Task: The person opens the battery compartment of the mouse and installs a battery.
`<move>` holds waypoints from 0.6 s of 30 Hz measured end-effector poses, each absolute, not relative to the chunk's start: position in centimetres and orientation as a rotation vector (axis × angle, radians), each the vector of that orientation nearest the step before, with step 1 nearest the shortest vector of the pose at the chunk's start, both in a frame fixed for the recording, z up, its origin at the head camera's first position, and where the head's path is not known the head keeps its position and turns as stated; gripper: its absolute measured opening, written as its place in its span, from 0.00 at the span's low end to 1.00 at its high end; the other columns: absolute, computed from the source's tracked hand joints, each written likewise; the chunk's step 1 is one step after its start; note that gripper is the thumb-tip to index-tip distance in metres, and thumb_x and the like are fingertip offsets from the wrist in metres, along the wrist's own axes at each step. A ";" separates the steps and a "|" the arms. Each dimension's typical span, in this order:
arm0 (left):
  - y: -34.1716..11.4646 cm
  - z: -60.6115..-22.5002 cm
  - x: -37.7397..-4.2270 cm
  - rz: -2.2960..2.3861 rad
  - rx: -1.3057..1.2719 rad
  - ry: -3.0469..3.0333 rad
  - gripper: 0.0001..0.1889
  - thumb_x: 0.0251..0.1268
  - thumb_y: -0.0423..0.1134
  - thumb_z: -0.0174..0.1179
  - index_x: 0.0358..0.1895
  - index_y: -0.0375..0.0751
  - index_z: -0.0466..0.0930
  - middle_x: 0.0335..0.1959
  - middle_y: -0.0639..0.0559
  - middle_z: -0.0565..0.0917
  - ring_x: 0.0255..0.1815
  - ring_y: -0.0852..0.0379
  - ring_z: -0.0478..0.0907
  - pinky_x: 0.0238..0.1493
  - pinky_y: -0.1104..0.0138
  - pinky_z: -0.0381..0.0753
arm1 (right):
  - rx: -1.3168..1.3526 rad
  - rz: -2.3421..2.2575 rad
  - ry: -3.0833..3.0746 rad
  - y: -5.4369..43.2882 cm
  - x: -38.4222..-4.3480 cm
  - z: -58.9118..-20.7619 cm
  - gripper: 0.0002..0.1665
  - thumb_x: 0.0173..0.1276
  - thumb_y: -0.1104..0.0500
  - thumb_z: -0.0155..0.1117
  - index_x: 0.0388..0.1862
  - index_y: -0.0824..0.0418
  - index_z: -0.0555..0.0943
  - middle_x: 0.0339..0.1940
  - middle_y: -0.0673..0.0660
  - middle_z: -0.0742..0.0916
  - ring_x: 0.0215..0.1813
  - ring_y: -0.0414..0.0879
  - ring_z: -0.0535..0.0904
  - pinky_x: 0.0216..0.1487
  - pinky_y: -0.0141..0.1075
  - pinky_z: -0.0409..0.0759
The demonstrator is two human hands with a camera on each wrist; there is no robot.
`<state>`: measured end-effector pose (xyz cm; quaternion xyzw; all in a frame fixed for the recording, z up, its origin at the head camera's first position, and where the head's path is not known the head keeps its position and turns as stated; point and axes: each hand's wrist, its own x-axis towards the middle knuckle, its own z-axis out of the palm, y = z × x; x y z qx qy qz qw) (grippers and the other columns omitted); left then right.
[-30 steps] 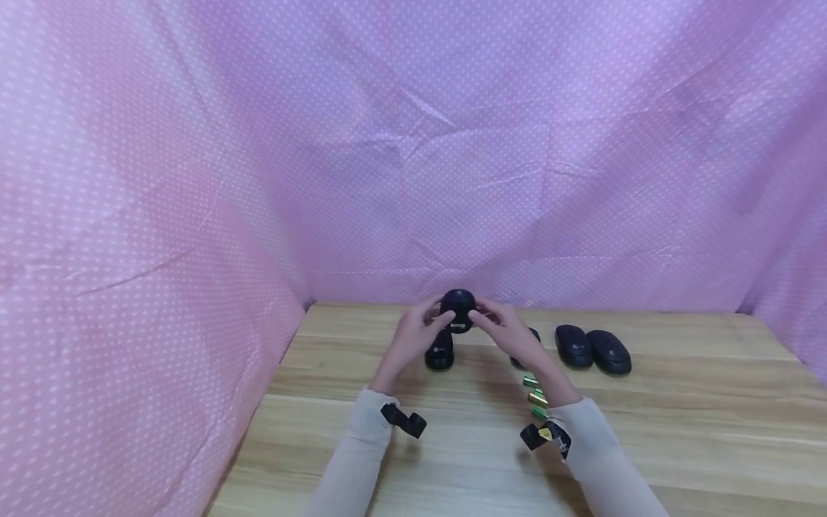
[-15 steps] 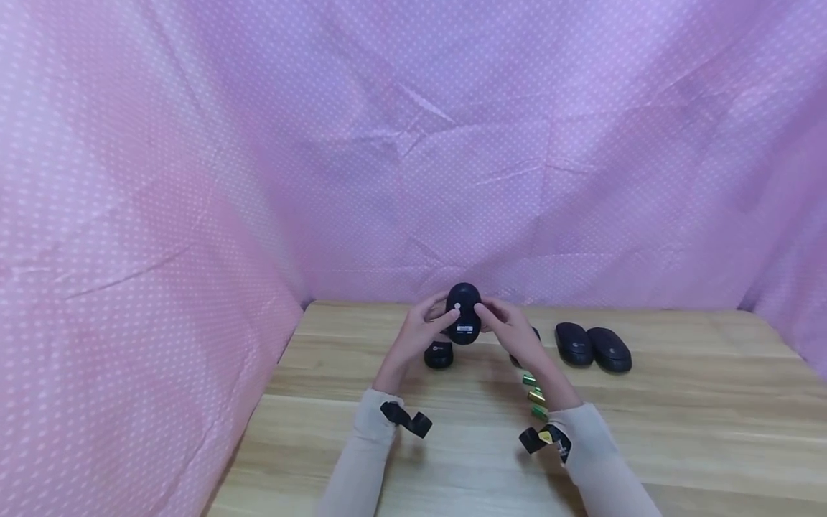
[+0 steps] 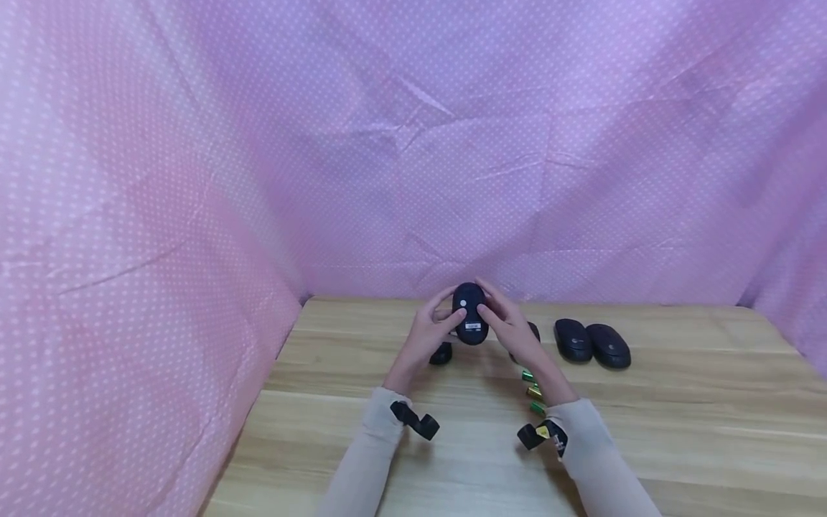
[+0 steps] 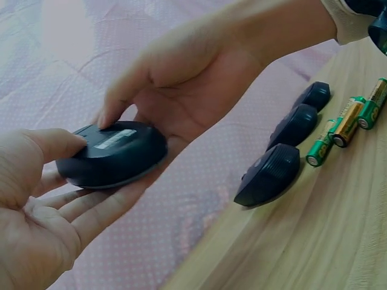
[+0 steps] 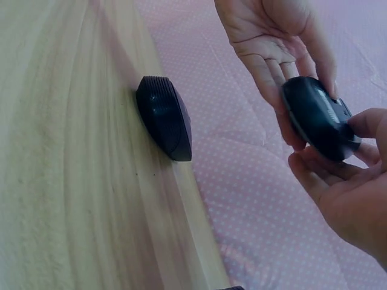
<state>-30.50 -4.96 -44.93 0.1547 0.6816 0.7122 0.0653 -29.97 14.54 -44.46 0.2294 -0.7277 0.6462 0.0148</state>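
Note:
Both hands hold one black computer mouse (image 3: 470,314) above the far part of the table, its underside with a white label turned toward me. My left hand (image 3: 428,332) grips its left side, thumb on the underside and fingers beneath, as the left wrist view shows. From the other side my right hand (image 3: 512,329) grips it likewise, thumb on the underside. Below the left hand another black mouse (image 3: 441,354) lies on the table, partly hidden by that hand. The right hand and wrist partly cover a further mouse (image 3: 533,331) and several green-and-gold batteries (image 3: 533,392).
Two black mice (image 3: 573,339) (image 3: 609,345) lie side by side on the wooden table (image 3: 698,402), right of the right hand. A pink dotted cloth (image 3: 413,143) hangs behind the table's far edge and along its sides.
The held mouse has tilted up so its full underside and label face me, and it has shifted slightly right with both hands. The left hand now covers more of the mouse below it.

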 end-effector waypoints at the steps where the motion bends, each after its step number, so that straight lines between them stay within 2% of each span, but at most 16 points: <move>1: -4.9 -45.0 -30.5 2.152 0.457 2.064 0.27 0.75 0.38 0.60 0.75 0.49 0.68 0.60 0.30 0.83 0.51 0.45 0.88 0.48 0.45 0.88 | 0.717 2.022 -2.259 14.5 -30.0 -44.5 0.32 0.82 0.66 0.46 0.82 0.57 0.59 0.76 0.72 0.70 0.76 0.65 0.68 0.62 0.23 0.74; 8: -4.8 -45.0 -30.5 2.171 0.433 2.069 0.28 0.75 0.39 0.60 0.75 0.49 0.68 0.58 0.31 0.84 0.50 0.46 0.88 0.47 0.49 0.89 | 0.686 2.036 -2.227 14.3 -30.0 -44.7 0.32 0.82 0.65 0.48 0.82 0.57 0.60 0.77 0.70 0.69 0.77 0.64 0.67 0.63 0.22 0.74; 18: -4.8 -44.9 -30.3 2.173 0.423 2.091 0.27 0.74 0.39 0.61 0.74 0.51 0.69 0.59 0.33 0.84 0.51 0.46 0.88 0.50 0.42 0.86 | 0.636 1.978 -2.255 14.0 -29.9 -44.5 0.31 0.82 0.62 0.52 0.81 0.59 0.62 0.78 0.66 0.69 0.76 0.61 0.69 0.65 0.23 0.74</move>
